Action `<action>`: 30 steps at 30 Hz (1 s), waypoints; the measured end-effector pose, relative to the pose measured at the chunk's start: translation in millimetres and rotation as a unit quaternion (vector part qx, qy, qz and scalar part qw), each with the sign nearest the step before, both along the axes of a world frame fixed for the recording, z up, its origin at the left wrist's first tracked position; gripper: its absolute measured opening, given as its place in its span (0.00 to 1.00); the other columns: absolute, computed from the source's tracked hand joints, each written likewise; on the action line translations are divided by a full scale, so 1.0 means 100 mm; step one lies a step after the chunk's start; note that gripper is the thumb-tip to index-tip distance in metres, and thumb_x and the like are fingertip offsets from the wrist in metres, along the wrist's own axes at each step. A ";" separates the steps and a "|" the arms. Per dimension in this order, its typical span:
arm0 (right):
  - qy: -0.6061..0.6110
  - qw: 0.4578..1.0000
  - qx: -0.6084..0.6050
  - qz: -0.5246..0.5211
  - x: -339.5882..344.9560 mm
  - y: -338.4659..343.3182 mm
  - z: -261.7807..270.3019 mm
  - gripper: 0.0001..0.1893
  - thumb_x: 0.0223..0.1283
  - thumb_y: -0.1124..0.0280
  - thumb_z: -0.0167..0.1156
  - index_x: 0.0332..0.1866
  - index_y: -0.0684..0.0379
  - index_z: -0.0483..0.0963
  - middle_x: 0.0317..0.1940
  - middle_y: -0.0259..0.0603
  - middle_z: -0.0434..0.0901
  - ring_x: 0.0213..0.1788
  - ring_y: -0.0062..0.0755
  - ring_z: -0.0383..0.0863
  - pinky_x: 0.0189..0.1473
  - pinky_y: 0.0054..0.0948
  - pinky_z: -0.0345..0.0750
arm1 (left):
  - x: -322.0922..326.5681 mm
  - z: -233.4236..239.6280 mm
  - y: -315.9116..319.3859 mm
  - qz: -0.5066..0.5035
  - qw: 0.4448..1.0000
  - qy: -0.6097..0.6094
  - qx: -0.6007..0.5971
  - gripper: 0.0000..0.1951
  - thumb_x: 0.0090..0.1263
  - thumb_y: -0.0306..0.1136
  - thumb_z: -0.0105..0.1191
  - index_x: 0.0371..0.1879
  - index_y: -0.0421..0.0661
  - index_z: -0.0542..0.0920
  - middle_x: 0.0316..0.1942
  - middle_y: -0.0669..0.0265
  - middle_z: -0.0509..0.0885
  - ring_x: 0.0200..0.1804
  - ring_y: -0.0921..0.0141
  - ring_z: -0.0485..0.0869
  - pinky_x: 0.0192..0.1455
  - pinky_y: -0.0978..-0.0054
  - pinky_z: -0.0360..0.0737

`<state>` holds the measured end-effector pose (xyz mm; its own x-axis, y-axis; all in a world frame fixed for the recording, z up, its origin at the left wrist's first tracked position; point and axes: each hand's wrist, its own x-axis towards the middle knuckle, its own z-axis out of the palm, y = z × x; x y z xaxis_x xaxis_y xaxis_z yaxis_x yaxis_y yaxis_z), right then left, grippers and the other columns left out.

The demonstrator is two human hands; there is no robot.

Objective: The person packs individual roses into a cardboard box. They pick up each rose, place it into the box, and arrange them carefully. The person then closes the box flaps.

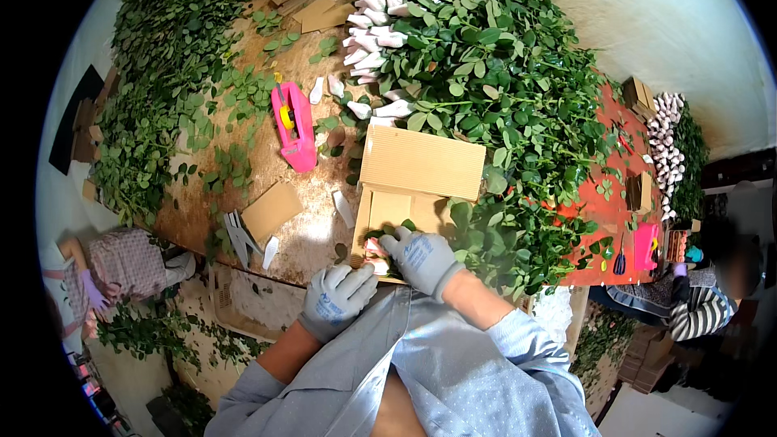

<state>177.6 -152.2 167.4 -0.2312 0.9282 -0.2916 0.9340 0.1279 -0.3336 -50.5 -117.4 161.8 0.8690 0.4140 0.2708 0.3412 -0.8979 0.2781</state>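
Straight before me a folded sheet of corrugated cardboard [423, 162] stands on the table, its upper flap raised. Pink rose heads [376, 257] with green leaves lie on its lower part. My left hand [338, 301], in a grey glove, touches the left side of the blooms at the near edge. My right hand [423, 260], gloved alike, rests over the leaves just right of them; what its palm covers is hidden. A smaller cardboard piece [389, 209] lies flat inside the fold. Leafy stems [479, 243] run out to the right of my right hand.
A pink tape dispenser [295, 127], a cardboard rectangle [272, 210] and a grey metal tool [241, 240] lie on the left. Stems with white-sleeved heads [379, 39] are heaped behind and right; another leafy heap [176, 18] lies far left. Co-workers [698, 300] are at both sides.
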 end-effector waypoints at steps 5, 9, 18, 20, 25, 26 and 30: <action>0.068 0.998 0.001 -0.012 0.04 0.02 -0.09 0.21 0.66 0.69 0.59 0.64 0.52 0.74 0.53 0.50 0.81 0.45 0.53 0.88 0.43 0.47 0.84 | 0.22 0.20 0.10 -0.001 0.999 0.022 -0.030 0.16 0.60 0.36 0.63 0.47 0.48 0.88 0.54 0.73 0.86 0.45 0.66 0.79 0.45 0.65 0.78; 0.144 0.989 0.007 -0.017 0.13 0.01 -0.09 0.20 0.66 0.70 0.59 0.63 0.54 0.74 0.54 0.51 0.81 0.47 0.55 0.87 0.47 0.48 0.84 | 0.26 0.07 0.13 -0.004 0.998 0.050 -0.046 0.16 0.62 0.36 0.60 0.48 0.48 0.89 0.54 0.72 0.87 0.45 0.65 0.79 0.46 0.64 0.79; -0.016 0.998 -0.058 -0.005 0.07 0.28 0.08 0.16 0.72 0.66 0.54 0.61 0.53 0.74 0.49 0.50 0.83 0.48 0.51 0.88 0.47 0.46 0.84 | 0.26 0.05 0.19 -0.008 0.995 0.048 -0.086 0.14 0.65 0.35 0.57 0.47 0.50 0.88 0.57 0.73 0.86 0.46 0.65 0.78 0.45 0.62 0.79; -0.007 0.999 -0.051 -0.015 0.05 0.24 0.04 0.13 0.71 0.65 0.54 0.57 0.54 0.76 0.48 0.50 0.83 0.51 0.51 0.87 0.47 0.46 0.85 | 0.25 0.00 0.17 0.000 0.995 0.043 -0.095 0.13 0.66 0.36 0.57 0.47 0.51 0.88 0.58 0.75 0.86 0.46 0.65 0.79 0.45 0.62 0.80; 0.009 0.998 -0.063 0.016 0.15 0.21 0.03 0.14 0.72 0.64 0.55 0.57 0.55 0.77 0.50 0.49 0.81 0.52 0.49 0.86 0.49 0.48 0.83 | 0.24 -0.04 0.16 0.006 0.993 0.032 -0.112 0.13 0.64 0.35 0.58 0.46 0.52 0.88 0.58 0.75 0.86 0.44 0.65 0.78 0.45 0.62 0.80; 0.011 0.997 -0.071 0.026 0.21 0.25 0.06 0.14 0.71 0.64 0.57 0.57 0.55 0.77 0.49 0.49 0.81 0.51 0.51 0.86 0.49 0.49 0.83 | 0.24 -0.07 0.16 0.003 0.993 0.020 -0.114 0.13 0.62 0.35 0.59 0.46 0.52 0.88 0.58 0.75 0.86 0.44 0.64 0.78 0.45 0.62 0.79; 0.060 0.993 0.093 -0.047 0.57 0.68 0.39 0.14 0.65 0.68 0.61 0.54 0.56 0.75 0.48 0.51 0.81 0.48 0.56 0.85 0.47 0.50 0.82 | 0.25 -0.02 0.20 -0.010 0.994 0.026 -0.107 0.13 0.65 0.35 0.57 0.46 0.51 0.88 0.58 0.73 0.85 0.43 0.65 0.79 0.44 0.62 0.80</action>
<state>234.2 -84.1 206.6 -0.1635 0.9825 -0.0892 0.8995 0.1113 -0.4226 -25.5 -97.4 159.7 0.8879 0.4402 0.1336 0.3429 -0.8270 0.4455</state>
